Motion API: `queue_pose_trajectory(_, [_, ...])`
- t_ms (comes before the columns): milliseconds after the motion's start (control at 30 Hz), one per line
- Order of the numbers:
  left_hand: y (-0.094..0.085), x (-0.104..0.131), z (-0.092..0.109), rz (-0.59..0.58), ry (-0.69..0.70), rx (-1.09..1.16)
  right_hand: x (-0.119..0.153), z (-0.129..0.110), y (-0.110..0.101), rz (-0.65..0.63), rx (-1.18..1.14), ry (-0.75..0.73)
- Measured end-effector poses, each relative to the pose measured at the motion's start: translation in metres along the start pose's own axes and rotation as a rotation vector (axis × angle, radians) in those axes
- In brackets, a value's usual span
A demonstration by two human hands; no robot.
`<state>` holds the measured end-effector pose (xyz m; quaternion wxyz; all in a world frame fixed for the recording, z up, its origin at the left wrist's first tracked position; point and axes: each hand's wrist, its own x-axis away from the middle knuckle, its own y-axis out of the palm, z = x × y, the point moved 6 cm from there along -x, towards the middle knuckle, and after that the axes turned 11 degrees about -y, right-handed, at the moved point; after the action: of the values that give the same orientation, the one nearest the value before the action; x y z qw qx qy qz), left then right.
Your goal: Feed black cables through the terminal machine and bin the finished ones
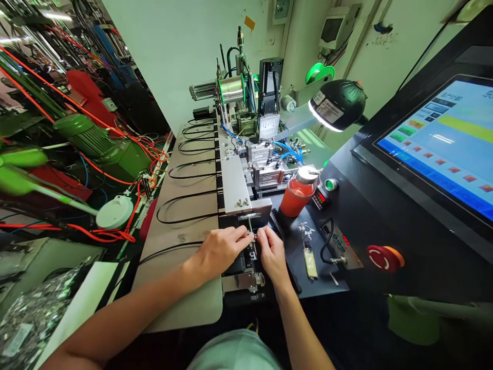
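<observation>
Both hands meet at the near end of a metal machine track in the middle. My left hand (221,249) reaches in from the left, fingers together, its fingertips pressed at a small metal fixture (252,245). On the fixture's right side, my right hand (272,252) has thumb and index finger pinched together; what lies between them is too small to make out. Black cables (188,192) lie in loops across the grey plate (185,303), their ends running toward the track.
Right of the hands stand a red jar (296,198) with a metal lid, a yellowish tube (310,263) and a red emergency button (385,258). Behind are a solder wire spool (231,90) and a black lamp (339,104). A touchscreen (442,139) leans at the right.
</observation>
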<state>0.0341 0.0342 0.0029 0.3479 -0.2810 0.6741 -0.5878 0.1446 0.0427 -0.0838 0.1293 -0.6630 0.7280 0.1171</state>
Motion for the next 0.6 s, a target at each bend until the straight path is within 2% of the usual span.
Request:
queue_pose_trajectory(67, [0.0,0.0,-0.006,-0.032,-0.071,0.101,0.001,-0.008,-0.007,0.032,0.132,-0.055])
queue_pose_trajectory(133, [0.001,0.001,-0.011,-0.055,-0.162,0.179,0.001,-0.02,-0.01,0.007,0.229,-0.164])
queue_pose_trajectory(267, [0.006,0.003,-0.015,-0.094,-0.271,0.141,0.006,-0.04,-0.012,-0.073,0.328,-0.343])
queue_pose_trajectory(433, [0.008,0.002,-0.013,-0.118,-0.265,0.06,0.015,-0.052,-0.039,0.125,0.43,-0.353])
queue_pose_trajectory(600, [0.011,0.001,-0.013,-0.172,-0.289,0.082,0.021,-0.063,-0.052,0.17,0.411,-0.333])
